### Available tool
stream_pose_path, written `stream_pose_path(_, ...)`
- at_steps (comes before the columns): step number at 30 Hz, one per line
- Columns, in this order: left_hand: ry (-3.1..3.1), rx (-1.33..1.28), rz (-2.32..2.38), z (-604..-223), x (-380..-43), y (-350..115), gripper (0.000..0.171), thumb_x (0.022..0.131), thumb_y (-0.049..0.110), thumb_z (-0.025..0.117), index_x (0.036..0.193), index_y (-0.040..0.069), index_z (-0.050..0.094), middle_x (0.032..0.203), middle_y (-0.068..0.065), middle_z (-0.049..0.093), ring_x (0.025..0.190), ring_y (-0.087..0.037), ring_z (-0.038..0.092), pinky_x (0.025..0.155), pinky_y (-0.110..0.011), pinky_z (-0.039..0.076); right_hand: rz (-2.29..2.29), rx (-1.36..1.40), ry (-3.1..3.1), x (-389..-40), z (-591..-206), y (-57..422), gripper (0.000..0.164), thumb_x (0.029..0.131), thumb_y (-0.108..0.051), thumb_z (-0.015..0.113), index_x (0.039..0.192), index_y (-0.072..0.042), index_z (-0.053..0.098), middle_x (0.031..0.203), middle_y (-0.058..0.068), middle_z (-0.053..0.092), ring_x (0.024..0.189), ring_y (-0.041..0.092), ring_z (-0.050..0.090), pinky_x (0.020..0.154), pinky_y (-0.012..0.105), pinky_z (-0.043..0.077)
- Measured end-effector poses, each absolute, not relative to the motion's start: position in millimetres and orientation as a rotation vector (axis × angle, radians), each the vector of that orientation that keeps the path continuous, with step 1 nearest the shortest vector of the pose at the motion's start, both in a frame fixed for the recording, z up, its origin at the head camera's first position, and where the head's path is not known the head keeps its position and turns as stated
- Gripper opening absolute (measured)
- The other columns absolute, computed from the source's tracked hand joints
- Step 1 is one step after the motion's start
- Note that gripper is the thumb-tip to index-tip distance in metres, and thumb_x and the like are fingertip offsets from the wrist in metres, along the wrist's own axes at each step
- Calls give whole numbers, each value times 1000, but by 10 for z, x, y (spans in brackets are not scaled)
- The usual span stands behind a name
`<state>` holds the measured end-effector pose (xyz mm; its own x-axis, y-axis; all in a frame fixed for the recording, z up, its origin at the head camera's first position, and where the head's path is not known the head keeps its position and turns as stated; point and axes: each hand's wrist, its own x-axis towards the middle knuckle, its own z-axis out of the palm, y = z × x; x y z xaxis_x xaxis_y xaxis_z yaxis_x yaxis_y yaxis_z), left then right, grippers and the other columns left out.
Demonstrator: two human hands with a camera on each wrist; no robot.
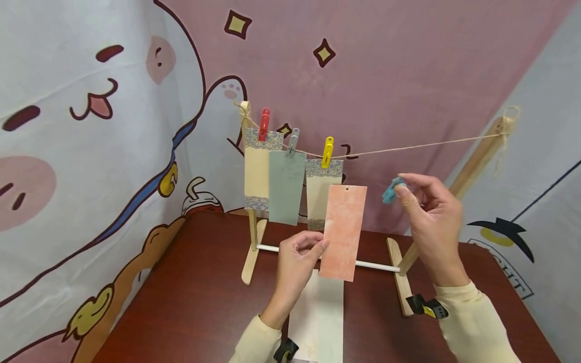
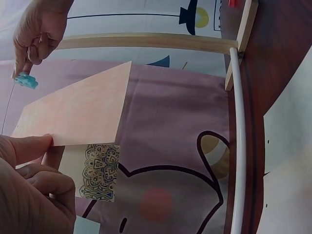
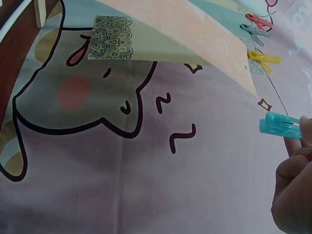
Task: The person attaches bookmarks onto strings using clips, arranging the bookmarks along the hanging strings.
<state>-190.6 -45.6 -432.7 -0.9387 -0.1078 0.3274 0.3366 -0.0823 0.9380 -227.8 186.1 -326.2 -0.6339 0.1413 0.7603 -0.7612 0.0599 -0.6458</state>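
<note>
My left hand [image 1: 299,262] pinches a coral-pink paper card [image 1: 343,232] by its left edge, holding it upright in front of the line; a small hole shows near its top. Between thumb and fingers my right hand [image 1: 433,217] grips a blue clothespin [image 1: 393,190], to the right of the card. Three cards hang on the string [image 1: 408,146]: a patterned-border card [image 1: 256,171] under a red clothespin [image 1: 264,124], a grey-green card [image 1: 286,189] under a grey clothespin [image 1: 293,141], and another bordered card [image 1: 317,194] under a yellow clothespin [image 1: 327,152]. The pink card partly covers this last one.
The string runs between two wooden posts, left [image 1: 245,116] and right [image 1: 476,156], joined below by a white rod [image 1: 378,265]. Pale cards [image 1: 330,317] lie on the dark red table [image 1: 195,302] below my left hand. A printed cartoon cloth [image 1: 386,75] hangs behind.
</note>
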Motion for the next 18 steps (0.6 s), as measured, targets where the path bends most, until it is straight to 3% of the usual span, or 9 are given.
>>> stream_pose_path(13, -1898, -276, -2102, -4272, -1974, -428, 5, 97, 5, 83, 101, 1, 82, 92, -6, 80, 82, -14, 73, 73, -25, 57, 1750, 672, -1598, -2274, -3102, 1768, 24, 97, 15, 73, 121, 17, 71, 85, 9, 76, 54, 11, 36, 47, 24, 21)
stream_pose_path(18, -1895, -289, -2092, -4256, -2008, -415, 7, 97, 5, 83, 102, -1, 82, 93, -6, 80, 83, -14, 72, 73, -25, 56, 1790, 709, -1566, -2289, -3044, 1720, 24, 97, 15, 72, 121, 19, 70, 88, 14, 77, 53, 11, 45, 49, 24, 22)
